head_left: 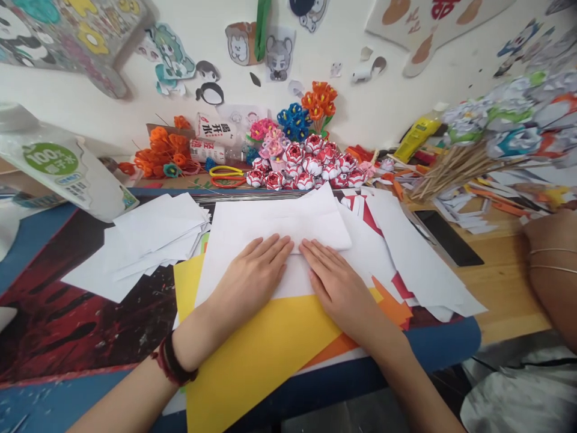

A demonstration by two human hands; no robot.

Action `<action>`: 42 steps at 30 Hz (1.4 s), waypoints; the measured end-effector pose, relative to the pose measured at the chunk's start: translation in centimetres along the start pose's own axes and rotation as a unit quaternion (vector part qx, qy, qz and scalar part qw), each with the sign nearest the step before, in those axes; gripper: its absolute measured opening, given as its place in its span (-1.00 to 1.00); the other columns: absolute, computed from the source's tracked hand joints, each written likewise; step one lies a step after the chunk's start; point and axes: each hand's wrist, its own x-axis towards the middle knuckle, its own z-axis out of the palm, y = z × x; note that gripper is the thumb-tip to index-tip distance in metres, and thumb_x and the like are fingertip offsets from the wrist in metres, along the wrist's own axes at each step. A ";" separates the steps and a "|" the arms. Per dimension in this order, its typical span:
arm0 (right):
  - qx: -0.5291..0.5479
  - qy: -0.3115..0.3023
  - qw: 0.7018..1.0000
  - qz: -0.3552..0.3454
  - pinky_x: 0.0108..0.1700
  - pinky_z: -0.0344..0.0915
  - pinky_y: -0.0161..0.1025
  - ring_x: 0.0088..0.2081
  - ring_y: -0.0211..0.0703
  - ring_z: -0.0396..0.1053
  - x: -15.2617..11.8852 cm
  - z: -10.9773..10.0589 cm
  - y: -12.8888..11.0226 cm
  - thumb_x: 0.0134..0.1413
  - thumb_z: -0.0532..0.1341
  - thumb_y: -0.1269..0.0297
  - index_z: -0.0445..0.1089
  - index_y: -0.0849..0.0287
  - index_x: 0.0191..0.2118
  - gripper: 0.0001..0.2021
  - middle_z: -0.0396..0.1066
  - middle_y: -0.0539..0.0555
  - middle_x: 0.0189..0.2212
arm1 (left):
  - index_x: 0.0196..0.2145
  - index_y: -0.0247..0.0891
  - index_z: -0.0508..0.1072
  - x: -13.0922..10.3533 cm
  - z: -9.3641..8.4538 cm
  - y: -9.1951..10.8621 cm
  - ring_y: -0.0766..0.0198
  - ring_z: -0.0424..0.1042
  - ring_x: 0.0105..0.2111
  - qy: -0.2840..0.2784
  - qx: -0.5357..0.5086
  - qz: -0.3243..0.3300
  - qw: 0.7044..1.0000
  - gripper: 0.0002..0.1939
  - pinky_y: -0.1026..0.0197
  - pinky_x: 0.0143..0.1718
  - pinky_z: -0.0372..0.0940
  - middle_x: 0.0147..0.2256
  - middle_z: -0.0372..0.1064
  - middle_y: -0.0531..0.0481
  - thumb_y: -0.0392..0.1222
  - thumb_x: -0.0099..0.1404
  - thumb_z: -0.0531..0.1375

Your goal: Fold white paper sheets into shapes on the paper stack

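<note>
Both hands lie flat on a folded sheet of white paper (279,216) in the middle of the table. My left hand (256,267) has its fingers stretched out along the near edge of the fold. Close beside it, with fingertips almost meeting, my right hand (331,279) also rests with straight fingers on the paper. Under the white paper and my forearms is a yellow sheet (252,361), with an orange sheet (392,310) partly showing at the right. The surface beneath my palms is hidden.
Cut white paper pieces (153,228) are stacked at left, near a large white bottle (67,162). Red-and-white paper flowers (311,162) line the back. At right are white sheets (415,252), a phone (448,237), wooden sticks (446,171) and another person's arm (552,270).
</note>
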 end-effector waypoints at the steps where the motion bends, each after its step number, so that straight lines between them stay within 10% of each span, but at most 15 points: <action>1: -0.001 -0.001 1.000 -0.001 0.36 0.07 0.04 0.35 -0.09 0.04 0.0 0.0 0.0 0.33 -0.09 0.37 0.10 0.16 0.35 -0.49 0.12 0.10 0.32 | 0.25 -0.37 0.26 0.0 -0.1 0.0 0.05 0.23 0.24 -0.004 -0.002 0.002 1.000 -0.55 -0.06 0.22 0.20 0.24 0.23 -0.19 -0.27 0.47 -0.08; 31: -0.025 -0.008 1.000 -0.008 0.36 0.06 0.03 0.35 -0.06 0.03 -0.2 0.3 0.0 0.33 -0.11 0.40 0.12 0.26 0.34 -0.49 0.10 0.15 0.32 | 0.29 -0.27 0.20 0.0 0.0 -0.2 0.09 0.16 0.28 -0.025 -0.022 0.016 0.999 -0.54 -0.11 0.28 0.10 0.27 0.17 -0.08 -0.21 0.49 -0.10; 42: 0.007 0.083 0.995 0.056 0.32 0.14 0.13 0.27 -0.05 0.20 -0.9 0.3 1.1 0.29 -0.04 0.42 0.30 0.11 0.24 -0.54 0.32 0.08 0.19 | 0.26 -0.22 0.25 0.0 -0.1 -0.3 0.09 0.20 0.26 -0.019 -0.041 0.005 0.999 -0.56 -0.12 0.27 0.13 0.26 0.20 -0.05 -0.19 0.48 -0.05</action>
